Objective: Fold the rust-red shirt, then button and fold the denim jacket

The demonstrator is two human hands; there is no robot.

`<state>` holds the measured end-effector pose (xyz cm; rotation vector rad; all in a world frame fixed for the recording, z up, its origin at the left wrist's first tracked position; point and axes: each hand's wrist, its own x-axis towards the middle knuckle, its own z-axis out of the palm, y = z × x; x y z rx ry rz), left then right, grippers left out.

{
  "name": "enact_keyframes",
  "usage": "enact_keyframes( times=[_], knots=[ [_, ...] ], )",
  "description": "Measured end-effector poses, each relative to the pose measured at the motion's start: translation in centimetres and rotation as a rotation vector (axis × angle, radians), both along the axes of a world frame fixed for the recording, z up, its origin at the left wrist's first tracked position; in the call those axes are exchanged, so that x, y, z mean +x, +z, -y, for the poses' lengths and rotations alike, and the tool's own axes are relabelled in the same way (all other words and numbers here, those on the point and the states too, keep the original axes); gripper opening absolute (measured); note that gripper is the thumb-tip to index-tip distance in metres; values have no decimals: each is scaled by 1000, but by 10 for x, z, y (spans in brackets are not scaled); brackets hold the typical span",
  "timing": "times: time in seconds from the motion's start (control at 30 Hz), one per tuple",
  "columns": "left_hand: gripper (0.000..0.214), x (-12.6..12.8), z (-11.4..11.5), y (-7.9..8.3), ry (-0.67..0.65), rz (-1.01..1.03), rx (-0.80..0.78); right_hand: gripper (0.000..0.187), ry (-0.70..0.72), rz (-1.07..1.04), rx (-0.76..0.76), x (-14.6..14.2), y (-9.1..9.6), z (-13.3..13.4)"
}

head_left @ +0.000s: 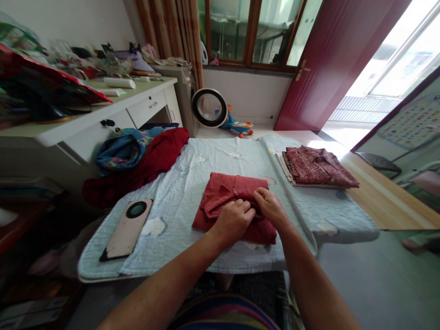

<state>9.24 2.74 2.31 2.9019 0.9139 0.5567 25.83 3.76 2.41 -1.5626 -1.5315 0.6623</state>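
A folded red shirt (216, 195) lies on the cloth-covered table in front of me, its collar and a button facing up. My left hand (235, 221) rests on the collar area with its fingers curled, closed on the fabric. On the shirt's right side, my right hand (271, 206) pinches the collar edge between thumb and fingers. The two hands are close together, and part of the collar is hidden under them.
A pink phone-like object (127, 233) with a round black camera lies at the left. Behind it are a dark red garment (165, 149) and a blue floral cloth (120, 151). Folded patterned clothes (316, 167) are stacked at right. A washing machine door (209, 107) hangs open beyond.
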Motion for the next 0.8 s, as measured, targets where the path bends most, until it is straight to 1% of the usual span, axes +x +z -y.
enact_keyframes(
  times=[0.1,0.17,0.23,0.33,0.4,0.53,0.6,0.67,0.77,0.8],
  knots=[
    [22,6,5,2,-6,5,48,30,51,-13,-32,2,3,-1],
    [22,7,11,-4,-22,-10,50,28,78,-5,-59,5,0,-1],
    [20,5,16,-13,-39,-37,21,28,96,12,-90,7,-6,0],
    [20,-2,20,-23,-31,-72,-25,29,65,1,-105,9,-17,-1],
    [21,-7,21,-20,-38,-88,-30,28,15,-28,-90,10,-21,-2],
    [26,-13,23,-7,-55,-105,-25,30,-120,-73,-73,8,-23,-6],
    [27,-14,25,-4,-26,-108,-70,31,-156,6,-77,5,-25,-6],
    [27,-14,27,-3,-15,-84,-150,27,-157,152,-79,1,-29,-6],
    [22,-21,24,-3,-56,57,-270,22,-168,345,-79,-2,-35,-3],
    [20,-25,21,-3,-29,133,-283,21,-174,381,-70,-2,-35,-2]
  ],
)
